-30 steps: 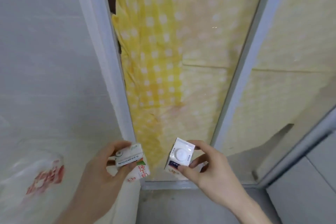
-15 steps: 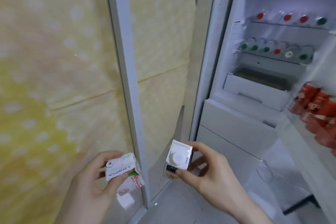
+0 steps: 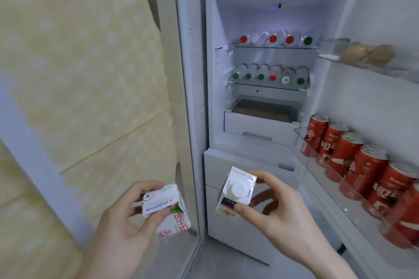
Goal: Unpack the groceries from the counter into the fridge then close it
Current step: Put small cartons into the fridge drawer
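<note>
My left hand point(image 3: 122, 222) grips a small white milk carton with green and red print point(image 3: 167, 208), held low in front of the fridge's left edge. My right hand point(image 3: 274, 213) holds a second white carton with a round white cap point(image 3: 237, 190) by its top, in front of the lower drawers. The fridge point(image 3: 267, 13) stands open ahead, lit inside. Its two glass shelves carry rows of bottles lying with red, green and white caps point(image 3: 272, 39) toward me. Below them sits a white drawer point(image 3: 260, 122).
The open door point(image 3: 374, 102) on the right holds a rack of red soda cans point(image 3: 353, 161) and, higher up, a bin with brown round items point(image 3: 365, 53). A yellow dotted curtain behind a pale frame point(image 3: 90, 63) fills the left.
The view has swung right from the yellow curtain to the open fridge, which now fills the frame. Both hands keep their cartons in the same grips.
</note>
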The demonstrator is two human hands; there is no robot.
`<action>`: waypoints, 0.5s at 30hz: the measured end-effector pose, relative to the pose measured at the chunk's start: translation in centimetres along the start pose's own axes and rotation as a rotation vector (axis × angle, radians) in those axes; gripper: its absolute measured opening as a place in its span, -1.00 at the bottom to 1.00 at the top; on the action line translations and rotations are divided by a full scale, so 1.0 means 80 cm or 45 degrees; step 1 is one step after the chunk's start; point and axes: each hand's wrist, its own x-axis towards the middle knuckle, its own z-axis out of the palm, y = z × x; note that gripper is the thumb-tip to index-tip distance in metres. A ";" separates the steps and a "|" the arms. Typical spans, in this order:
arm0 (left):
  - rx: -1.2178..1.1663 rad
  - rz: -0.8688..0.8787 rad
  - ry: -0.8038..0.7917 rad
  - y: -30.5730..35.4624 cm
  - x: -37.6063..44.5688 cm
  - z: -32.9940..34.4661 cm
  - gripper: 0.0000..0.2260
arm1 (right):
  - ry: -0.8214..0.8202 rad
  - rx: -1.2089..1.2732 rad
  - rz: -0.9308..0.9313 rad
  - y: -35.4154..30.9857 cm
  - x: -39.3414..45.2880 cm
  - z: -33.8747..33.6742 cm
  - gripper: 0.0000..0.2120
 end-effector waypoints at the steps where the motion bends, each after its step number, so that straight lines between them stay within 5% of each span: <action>1: 0.007 0.012 -0.007 0.002 0.016 0.010 -0.59 | 0.000 -0.003 0.002 0.008 0.013 -0.005 -0.47; 15: -0.089 0.165 -0.328 0.016 0.211 0.167 -0.62 | 0.208 -0.023 0.177 0.108 0.124 -0.065 -0.54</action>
